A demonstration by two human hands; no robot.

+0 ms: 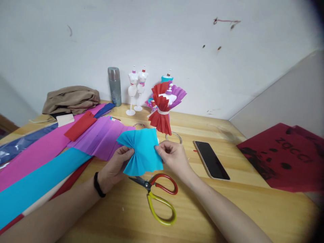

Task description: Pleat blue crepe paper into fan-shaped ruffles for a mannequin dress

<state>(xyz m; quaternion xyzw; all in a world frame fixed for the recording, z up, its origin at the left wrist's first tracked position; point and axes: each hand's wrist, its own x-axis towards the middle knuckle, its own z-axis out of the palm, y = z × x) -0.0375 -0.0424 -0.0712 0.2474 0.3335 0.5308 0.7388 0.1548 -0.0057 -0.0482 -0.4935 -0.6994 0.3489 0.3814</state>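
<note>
A turquoise piece of crepe paper (145,152) is stretched between my two hands above the table. My left hand (118,162) pinches its gathered side, where folds fan out from the thumb. At the right edge, my right hand (170,153) grips the flatter part between thumb and fingers. Scissors (148,185) with one red and one yellow handle lie just below the paper, blades toward the left. Behind it stands a small white mannequin (168,98) dressed in pleated red and purple paper, tied with a pale band at the waist.
Long crepe paper strips (50,168) in several colours cover the table's left side. A phone (211,159) lies right of my hands, near a red bag (286,157). Along the wall stand a flask (114,86), two white mannequins (132,88) and a brown cloth (72,99).
</note>
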